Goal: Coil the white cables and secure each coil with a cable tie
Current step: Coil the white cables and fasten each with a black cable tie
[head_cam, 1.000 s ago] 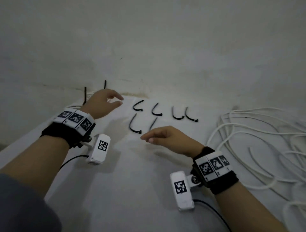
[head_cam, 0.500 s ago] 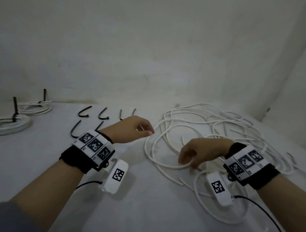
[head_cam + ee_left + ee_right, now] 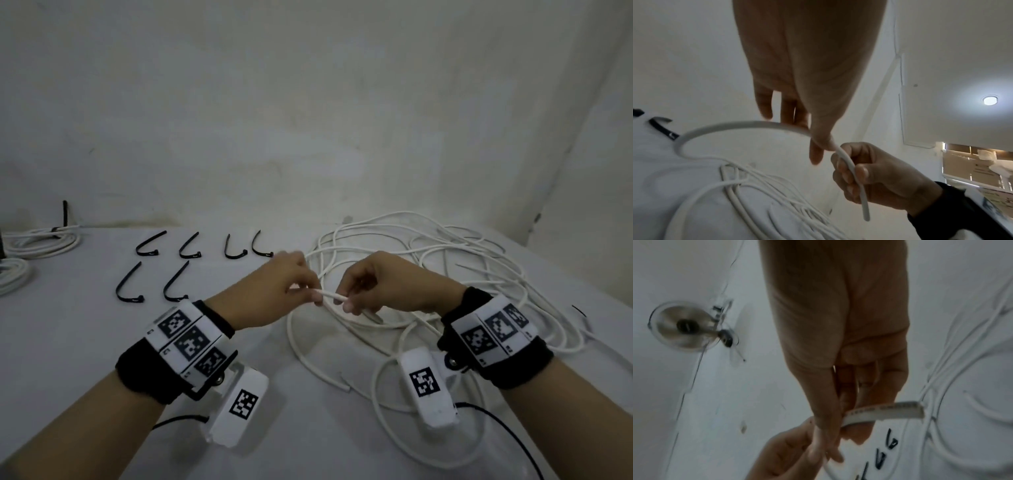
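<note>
A loose tangle of white cables [image 3: 445, 274] lies on the white table at the right. One white cable end [image 3: 329, 294] is lifted off it between both hands. My left hand [image 3: 313, 295] pinches this cable with thumb and forefinger, seen up close in the left wrist view [image 3: 823, 145]. My right hand [image 3: 346, 302] grips the same cable just to the right, fingers curled round it [image 3: 851, 172], and the short free end [image 3: 890, 410] sticks out past them. Several black cable ties [image 3: 147, 247] lie in two rows at the left.
Two coiled, tied white cables [image 3: 41, 240] [image 3: 13, 281] sit at the far left edge of the table [image 3: 85, 342]. A wall [image 3: 308, 120] stands right behind the table. Thin black leads [image 3: 496, 421] run from my wrist cameras near the front edge.
The view has swung right from the ties to the cable pile. Both hands moved over the tangle, and now they hold one cable end between them.
</note>
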Demonstrator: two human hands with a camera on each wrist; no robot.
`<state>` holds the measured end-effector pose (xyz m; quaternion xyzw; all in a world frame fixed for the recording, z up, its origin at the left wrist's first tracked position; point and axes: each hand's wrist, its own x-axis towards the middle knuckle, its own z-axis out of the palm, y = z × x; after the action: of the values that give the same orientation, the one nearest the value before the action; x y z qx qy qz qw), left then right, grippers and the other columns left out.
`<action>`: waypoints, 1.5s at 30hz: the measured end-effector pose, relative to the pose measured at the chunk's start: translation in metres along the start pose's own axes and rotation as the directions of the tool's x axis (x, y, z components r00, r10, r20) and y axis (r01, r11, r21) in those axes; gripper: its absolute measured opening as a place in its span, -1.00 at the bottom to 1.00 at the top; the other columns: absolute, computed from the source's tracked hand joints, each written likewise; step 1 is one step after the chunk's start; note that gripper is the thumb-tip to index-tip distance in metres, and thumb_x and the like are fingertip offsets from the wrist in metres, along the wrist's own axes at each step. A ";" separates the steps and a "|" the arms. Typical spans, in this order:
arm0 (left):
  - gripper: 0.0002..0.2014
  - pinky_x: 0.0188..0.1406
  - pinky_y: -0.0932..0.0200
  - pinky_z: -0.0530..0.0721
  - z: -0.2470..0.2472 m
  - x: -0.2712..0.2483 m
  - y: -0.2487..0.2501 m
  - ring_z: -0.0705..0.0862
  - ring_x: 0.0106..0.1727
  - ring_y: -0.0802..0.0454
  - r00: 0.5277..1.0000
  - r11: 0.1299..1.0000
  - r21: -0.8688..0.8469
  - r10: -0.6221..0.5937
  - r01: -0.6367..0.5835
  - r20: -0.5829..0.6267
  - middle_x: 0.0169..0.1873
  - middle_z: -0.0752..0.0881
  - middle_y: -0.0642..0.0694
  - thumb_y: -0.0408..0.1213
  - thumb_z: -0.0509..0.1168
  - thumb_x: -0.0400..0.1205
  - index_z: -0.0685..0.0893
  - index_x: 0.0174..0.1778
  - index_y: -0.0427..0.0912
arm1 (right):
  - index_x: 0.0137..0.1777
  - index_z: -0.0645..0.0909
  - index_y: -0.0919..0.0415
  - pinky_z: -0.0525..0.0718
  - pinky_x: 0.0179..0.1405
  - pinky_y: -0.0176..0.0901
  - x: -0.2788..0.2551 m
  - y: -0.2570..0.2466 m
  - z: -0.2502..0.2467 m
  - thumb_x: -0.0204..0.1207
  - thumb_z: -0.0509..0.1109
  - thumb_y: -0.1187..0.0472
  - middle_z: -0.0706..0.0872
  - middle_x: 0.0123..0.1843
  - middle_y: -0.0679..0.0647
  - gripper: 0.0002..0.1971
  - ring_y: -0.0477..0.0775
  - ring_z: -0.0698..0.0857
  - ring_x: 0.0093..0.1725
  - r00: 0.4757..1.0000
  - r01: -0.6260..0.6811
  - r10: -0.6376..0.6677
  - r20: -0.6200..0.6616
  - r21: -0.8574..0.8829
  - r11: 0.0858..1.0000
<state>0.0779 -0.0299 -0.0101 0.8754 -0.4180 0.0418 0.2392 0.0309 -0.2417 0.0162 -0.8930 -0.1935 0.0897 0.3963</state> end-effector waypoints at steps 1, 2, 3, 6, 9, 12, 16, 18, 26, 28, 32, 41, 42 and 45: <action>-0.74 -0.12 0.35 0.34 -0.003 -0.002 -0.003 0.42 -0.08 0.20 0.989 1.000 0.009 -0.006 0.007 -0.150 -0.19 0.48 0.09 0.11 0.33 0.51 0.75 -0.09 0.03 | -0.15 0.75 0.27 0.55 -0.41 -0.36 0.001 -0.001 0.002 0.41 0.54 0.42 0.71 -0.42 0.01 -0.92 -0.05 0.59 -0.39 0.999 0.016 -0.013 -0.031 0.087 0.996; -0.67 -0.17 0.38 0.34 -0.006 -0.004 -0.005 0.43 -0.12 0.19 0.953 0.999 -0.020 -0.032 0.027 -0.301 -0.23 0.48 0.09 0.21 0.35 0.41 0.70 -0.12 0.05 | -0.18 0.74 0.23 0.57 -0.39 -0.36 0.003 -0.003 0.004 0.39 0.53 0.44 0.72 -0.41 0.02 -0.89 -0.05 0.61 -0.37 0.997 0.039 -0.028 -0.068 0.167 0.985; -0.62 -0.25 0.40 0.36 -0.008 -0.005 -0.008 0.44 -0.21 0.20 0.893 0.994 -0.101 -0.091 0.051 -0.441 -0.29 0.49 0.08 0.24 0.38 0.33 0.65 -0.14 0.04 | -0.21 0.73 0.19 0.59 -0.36 -0.35 0.005 -0.004 0.007 0.39 0.53 0.46 0.72 -0.40 0.03 -0.85 -0.06 0.63 -0.36 0.993 0.070 -0.045 -0.108 0.238 0.969; -0.58 -0.34 0.33 0.53 -0.014 -0.005 -0.012 0.56 -0.44 0.19 0.757 0.825 -0.561 -0.405 0.061 -0.513 -0.43 0.58 -0.04 0.04 0.48 0.33 0.47 -0.14 -0.12 | -0.26 0.73 0.15 0.63 -0.30 -0.30 0.014 -0.014 0.018 0.37 0.55 0.45 0.72 -0.40 0.05 -0.82 -0.07 0.67 -0.36 0.968 0.173 -0.095 -0.231 0.346 0.922; -0.63 -0.21 0.14 0.72 -0.020 -0.005 -0.008 0.78 -0.29 0.05 0.826 0.462 -0.886 -0.517 0.047 -0.225 -0.31 0.75 -0.14 0.06 0.27 0.50 0.53 -0.06 -0.21 | -0.26 0.72 0.22 0.63 -0.35 -0.32 0.027 -0.025 0.030 0.31 0.59 0.45 0.71 -0.45 0.01 -0.85 -0.10 0.66 -0.43 0.933 0.225 -0.114 -0.342 0.305 0.925; -0.68 -0.15 0.16 0.77 -0.029 -0.008 -0.003 0.80 -0.16 -0.05 0.851 0.384 -0.923 -0.498 0.042 -0.168 -0.30 0.78 -0.17 -0.01 0.13 0.67 0.59 -0.10 -0.21 | -0.28 0.73 0.27 0.61 -0.37 -0.37 0.039 -0.029 0.043 0.24 0.65 0.41 0.71 -0.50 -0.11 -0.85 -0.18 0.65 -0.47 0.908 0.219 -0.113 -0.404 0.227 0.949; -0.73 -0.36 0.18 0.75 -0.038 -0.010 -0.006 0.74 -0.41 0.00 0.829 0.370 -0.927 -0.535 0.054 -0.165 -0.44 0.61 -0.11 -0.24 0.03 0.77 0.51 -0.21 -0.21 | -0.33 0.73 0.18 0.54 -0.37 -0.46 0.047 -0.039 0.044 0.22 0.69 0.30 0.72 -0.46 -0.10 -0.84 -0.22 0.63 -0.45 0.912 0.196 -0.146 -0.384 0.095 0.976; -0.73 -0.54 0.25 0.62 -0.041 -0.013 -0.011 0.57 -0.58 0.07 0.834 0.358 -0.932 -0.531 0.060 -0.150 -0.47 0.51 -0.09 -0.26 -0.01 0.78 0.48 -0.21 -0.20 | -0.34 0.72 0.10 0.53 -0.35 -0.50 0.051 -0.044 0.038 0.27 0.66 0.26 0.73 -0.42 -0.10 -0.84 -0.28 0.62 -0.43 0.868 0.236 -0.191 -0.459 0.043 0.971; -0.73 -0.66 0.38 0.17 -0.039 -0.031 -0.021 0.15 -0.60 0.19 0.957 0.529 -0.847 -0.271 0.056 -0.107 -0.56 0.28 0.03 -0.18 0.02 0.73 0.51 -0.17 -0.23 | 0.37 0.59 -0.05 0.32 0.42 -0.17 0.076 -0.041 0.048 0.55 0.42 0.24 0.43 0.47 0.02 -0.60 0.02 0.35 0.44 0.747 0.323 -0.503 -0.434 -0.425 0.846; -0.70 -0.65 0.36 0.14 -0.038 -0.031 -0.021 0.14 -0.60 0.18 0.960 0.543 -0.839 -0.253 0.040 -0.117 -0.58 0.26 0.03 -0.15 0.02 0.71 0.52 -0.22 -0.22 | 0.23 0.66 0.03 0.29 0.48 0.17 0.077 -0.037 0.046 0.53 0.41 0.17 0.55 0.40 0.02 -0.73 -0.01 0.35 0.46 0.717 0.343 -0.554 -0.424 -0.476 0.809; -0.57 -0.64 0.33 0.08 -0.030 -0.031 -0.023 0.13 -0.61 0.18 0.947 0.490 -0.868 -0.311 0.084 -0.084 -0.62 0.23 0.05 0.08 0.06 0.61 0.39 -0.52 -0.07 | -0.09 0.75 0.09 0.15 0.51 0.32 0.077 -0.038 0.024 0.50 0.41 0.04 0.71 -0.06 -0.08 -0.84 -0.21 0.62 0.04 0.668 0.342 -0.590 -0.453 -0.518 0.784; -0.55 -0.67 0.32 0.06 -0.050 -0.030 -0.030 0.08 -0.64 0.22 0.901 0.180 -0.963 -0.353 -0.199 -0.252 -0.66 0.20 0.13 0.01 0.05 0.64 0.36 -0.59 -0.01 | -0.11 0.48 0.16 0.56 -0.25 -0.33 0.087 -0.034 0.017 0.61 0.26 -0.03 0.58 -0.29 -0.02 -0.75 -0.11 0.60 -0.27 0.583 0.415 -0.551 -0.598 -0.364 0.834; -0.52 -0.69 0.34 0.06 -0.057 -0.029 -0.029 0.05 -0.63 0.21 0.895 0.134 -0.960 -0.348 -0.245 -0.277 -0.66 0.19 0.13 -0.01 0.03 0.68 0.40 -0.59 -0.01 | -0.05 0.42 0.11 0.65 -0.20 -0.14 0.089 -0.029 0.016 0.65 0.24 0.00 0.59 -0.25 0.06 -0.81 -0.01 0.66 -0.23 0.614 0.406 -0.509 -0.603 -0.312 0.859; -0.53 -0.74 0.40 0.11 -0.083 -0.024 -0.025 0.06 -0.66 0.21 0.867 0.045 -0.933 -0.357 -0.356 -0.348 -0.66 0.24 0.13 -0.04 -0.04 0.69 0.54 -0.51 -0.04 | 0.05 0.29 -0.12 0.70 -0.09 0.16 0.088 -0.016 0.011 0.71 0.18 0.21 0.60 -0.24 0.09 -0.83 0.07 0.73 -0.21 0.660 0.374 -0.423 -0.621 -0.217 0.902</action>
<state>0.0917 0.0382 0.0468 0.4152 -0.2491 -0.0347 0.8743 0.1027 -0.1879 0.0205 -0.8159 -0.2360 -0.3240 0.4168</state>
